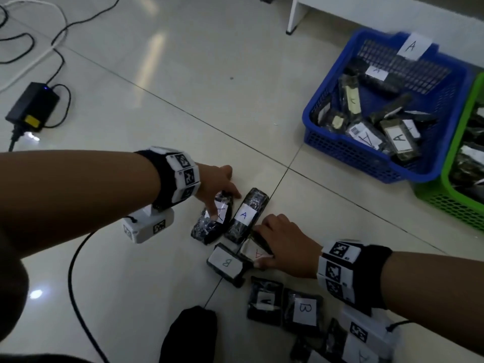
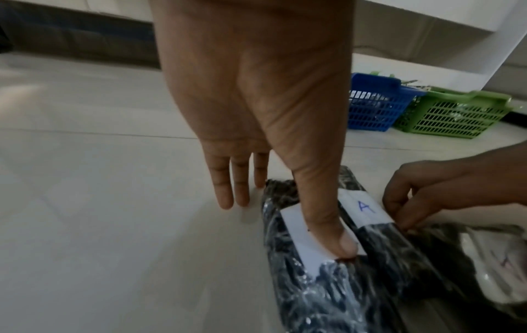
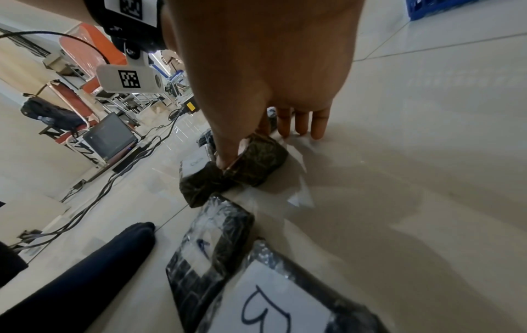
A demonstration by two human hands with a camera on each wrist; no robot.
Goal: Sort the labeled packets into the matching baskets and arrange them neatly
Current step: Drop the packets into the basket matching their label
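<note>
Black wrapped packets with white labels lie on the tiled floor. My left hand has its thumb pressed on the label of one A packet, with straight fingers touching the floor beside it. A second A packet lies right next to it. My right hand pinches a packet marked with a red A, tilted up on its edge. A B packet touches it. The blue basket labelled A holds several packets; the green basket stands to its right.
More packets, one marked B, lie under my right forearm. A dark-clothed leg is at the bottom. A black cable crosses the floor on the left, near a power adapter. A white furniture leg stands at the back.
</note>
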